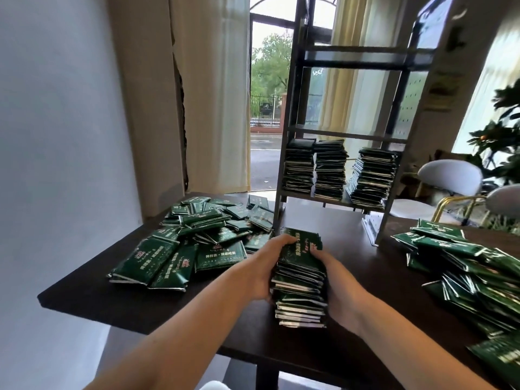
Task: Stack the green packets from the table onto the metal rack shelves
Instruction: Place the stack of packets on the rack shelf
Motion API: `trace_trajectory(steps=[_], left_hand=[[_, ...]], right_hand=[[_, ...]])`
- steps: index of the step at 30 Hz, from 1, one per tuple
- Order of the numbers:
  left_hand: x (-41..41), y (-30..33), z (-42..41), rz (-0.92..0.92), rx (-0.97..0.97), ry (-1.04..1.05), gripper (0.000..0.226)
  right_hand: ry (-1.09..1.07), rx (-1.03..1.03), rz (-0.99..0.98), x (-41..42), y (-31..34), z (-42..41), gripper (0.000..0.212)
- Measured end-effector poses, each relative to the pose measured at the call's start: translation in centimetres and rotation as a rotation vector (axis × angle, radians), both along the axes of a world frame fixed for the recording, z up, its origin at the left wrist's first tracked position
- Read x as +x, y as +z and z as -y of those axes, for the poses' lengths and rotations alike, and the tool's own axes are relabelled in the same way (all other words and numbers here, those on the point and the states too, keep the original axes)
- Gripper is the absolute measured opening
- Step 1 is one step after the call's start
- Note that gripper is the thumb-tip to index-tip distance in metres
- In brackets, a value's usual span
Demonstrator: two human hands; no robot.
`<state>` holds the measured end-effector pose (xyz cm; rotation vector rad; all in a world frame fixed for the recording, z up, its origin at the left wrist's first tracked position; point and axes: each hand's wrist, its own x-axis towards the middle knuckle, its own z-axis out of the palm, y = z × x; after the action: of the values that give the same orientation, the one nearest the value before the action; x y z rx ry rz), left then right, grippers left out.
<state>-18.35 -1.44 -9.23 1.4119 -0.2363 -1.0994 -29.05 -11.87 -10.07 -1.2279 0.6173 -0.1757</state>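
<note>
Loose packets [197, 237]: heaped on bench [84, 294], left of the fingers.
Left hand [261, 271], right hand [337, 288]: fingers curled round a tall stack [299, 288] between them, long axis upright.
Rack [337, 128]: beyond the fingers; lower shelf carries three stacks [329, 170].
Right heap [464, 263]: loose.

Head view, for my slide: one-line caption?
Both hands grip a tall stack of green foil packets before the grey metal rack.
</note>
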Motion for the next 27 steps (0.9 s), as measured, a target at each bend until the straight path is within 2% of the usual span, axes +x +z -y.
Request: trace_trajectory(steps=[7,15,21,25,27], left_hand=[[-0.6,-0.6,-0.1,-0.104,-0.095,0.042,0.039],[-1.7,-1.5,0.8,-0.17,-0.181,0.077,0.045],[-1.1,0.9,1.3,-0.072,-0.225,0.075,0.044],[-0.1,5.5,2.0,0.071,-0.256,0.059,0.063],[0.5,8.6,2.5,0.133,-0.308,0.06,0.053]], right_hand=[[-0.004,0.064,0.074,-0.9,0.0,-0.4,0.046],[-0.047,0.117,0.128,-1.8,0.5,-0.3,0.043],[-0.037,0.089,0.178,-1.7,3.0,0.6,0.043],[-0.031,0.035,0.223,-0.9,7.1,1.5,0.045],[-0.049,0.007,0.256,-0.2,9.8,2.0,0.044]])
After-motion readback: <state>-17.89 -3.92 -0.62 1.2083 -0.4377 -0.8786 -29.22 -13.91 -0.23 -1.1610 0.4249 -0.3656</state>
